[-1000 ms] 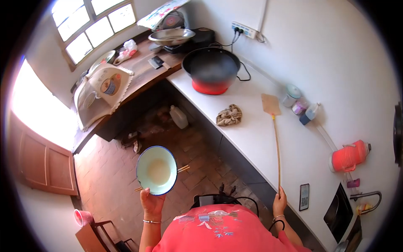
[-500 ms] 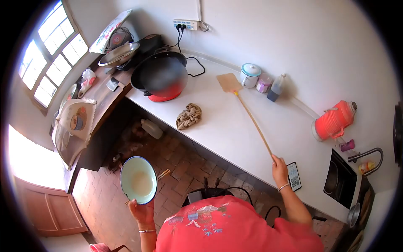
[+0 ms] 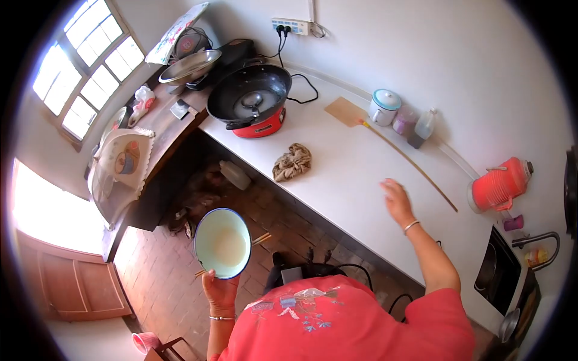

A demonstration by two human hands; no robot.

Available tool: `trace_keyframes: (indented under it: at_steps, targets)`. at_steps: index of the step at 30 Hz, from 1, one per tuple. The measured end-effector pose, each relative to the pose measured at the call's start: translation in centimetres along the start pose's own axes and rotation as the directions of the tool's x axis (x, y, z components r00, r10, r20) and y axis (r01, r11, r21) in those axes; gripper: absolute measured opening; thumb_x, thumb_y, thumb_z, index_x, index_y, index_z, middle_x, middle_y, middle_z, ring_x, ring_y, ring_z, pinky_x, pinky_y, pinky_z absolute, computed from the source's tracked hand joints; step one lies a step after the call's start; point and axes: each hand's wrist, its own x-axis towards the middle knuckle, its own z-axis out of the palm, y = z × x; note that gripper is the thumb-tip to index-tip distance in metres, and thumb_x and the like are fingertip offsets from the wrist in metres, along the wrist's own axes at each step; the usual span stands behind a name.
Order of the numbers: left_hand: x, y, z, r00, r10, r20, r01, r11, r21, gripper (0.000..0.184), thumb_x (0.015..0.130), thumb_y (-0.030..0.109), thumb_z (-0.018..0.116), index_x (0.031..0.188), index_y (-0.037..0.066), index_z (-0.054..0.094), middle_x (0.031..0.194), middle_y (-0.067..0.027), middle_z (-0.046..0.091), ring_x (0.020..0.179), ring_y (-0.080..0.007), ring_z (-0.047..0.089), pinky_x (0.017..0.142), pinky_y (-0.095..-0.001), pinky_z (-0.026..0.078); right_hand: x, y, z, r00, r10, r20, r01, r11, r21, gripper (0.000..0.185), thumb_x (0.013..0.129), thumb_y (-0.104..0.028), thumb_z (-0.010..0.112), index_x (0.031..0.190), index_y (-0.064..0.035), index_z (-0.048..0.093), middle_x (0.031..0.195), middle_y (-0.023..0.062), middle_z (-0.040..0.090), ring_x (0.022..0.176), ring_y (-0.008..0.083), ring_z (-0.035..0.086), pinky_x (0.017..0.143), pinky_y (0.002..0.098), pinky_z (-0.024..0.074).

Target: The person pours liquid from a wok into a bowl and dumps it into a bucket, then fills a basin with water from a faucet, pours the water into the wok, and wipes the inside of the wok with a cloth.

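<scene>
My left hand (image 3: 221,290) grips a pale green enamel bowl (image 3: 208,231) with a blue rim, tilted toward me, a little whitish stuff at its bottom. Chopsticks (image 3: 262,238) stick out from behind the bowl, held by the same hand. Over the white counter (image 3: 355,174), my right hand (image 3: 397,203) is empty with its fingers stretched out. Right of it lies a fly swatter (image 3: 415,160), its handle pointing toward the sink. A black wok (image 3: 241,84) with a metal ladle (image 3: 254,102) inside sits on a red electric base (image 3: 265,126).
A crumpled brown cloth (image 3: 292,162) lies near the counter's front edge. Along the wall stand a lidded enamel mug (image 3: 384,108), a bottle of dark liquid (image 3: 422,127) and a red thermos (image 3: 500,183). The sink (image 3: 497,271) is at right, a mesh food cover (image 3: 123,168) at left.
My right hand has let go of the fly swatter, which now rests on the counter. Steam over the wok has thinned, showing the ladle. The left hand still holds the bowl; the view has shifted.
</scene>
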Motion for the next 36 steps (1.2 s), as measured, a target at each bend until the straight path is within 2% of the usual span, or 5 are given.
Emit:
trace_keyframes:
  at_steps: [12,26,32,35,36]
  targets:
    - [10.1,5.1,-0.9,0.964,-0.267,-0.01,0.264,0.944,0.198,0.062,0.07,0.011,0.062,0.127,0.003,0.04,0.125,-0.0114,0.049,0.115,-0.0271,0.048,0.098,-0.0412,0.04,14.7,-13.1,17.0,0.764,-0.424,0.486,0.502,0.864,-0.036,0.055,0.077,-0.025,0.065,0.128,-0.0209,0.045,0.135,0.0047,0.038,0.128,0.0313,0.031,0.097,0.0443,0.0348]
    - [22.6,5.0,-0.7,0.748,-0.65,0.132,0.559,0.724,0.404,0.052,0.081,0.01,0.057,0.129,0.005,0.037,0.123,-0.0092,0.049,0.114,-0.0231,0.048,0.096,-0.0402,0.039,8.2,-7.1,11.1,0.891,0.259,0.373,-0.034,0.857,-0.514,0.012,0.074,-0.012,0.056,0.084,-0.0146,0.063,0.095,0.0007,0.057,0.104,0.0193,0.05,0.079,0.0396,0.041]
    - [25.9,1.6,0.3,0.631,-0.76,0.154,0.651,0.628,0.426,0.048,0.082,0.005,0.054,0.127,0.004,0.039,0.122,-0.0103,0.049,0.114,-0.0242,0.048,0.097,-0.0431,0.039,5.9,-6.5,6.2,0.716,0.673,0.186,-0.401,0.615,-0.679,0.017,0.078,-0.01,0.054,0.092,-0.0108,0.064,0.102,0.0081,0.056,0.103,0.0245,0.051,0.079,0.0425,0.0424]
    - [27.2,-0.6,1.2,0.591,-0.796,0.131,0.675,0.577,0.46,0.045,0.082,0.001,0.051,0.126,0.002,0.04,0.121,-0.0119,0.049,0.113,-0.0254,0.05,0.097,-0.044,0.041,6.8,-7.2,8.0,0.957,0.286,0.043,-0.283,0.957,-0.062,0.024,0.084,-0.017,0.057,0.107,-0.0093,0.06,0.103,0.0112,0.056,0.089,0.0237,0.058,0.074,0.0354,0.0482]
    - [27.4,-1.4,1.3,0.583,-0.801,0.139,0.676,0.573,0.464,0.045,0.082,0.001,0.051,0.126,0.002,0.04,0.121,-0.0119,0.049,0.113,-0.0254,0.05,0.097,-0.044,0.041,7.9,-8.7,8.7,0.859,0.47,0.203,-0.511,0.813,0.279,0.027,0.087,-0.02,0.055,0.112,-0.0079,0.057,0.103,0.0105,0.057,0.087,0.0206,0.06,0.072,0.0327,0.0493]
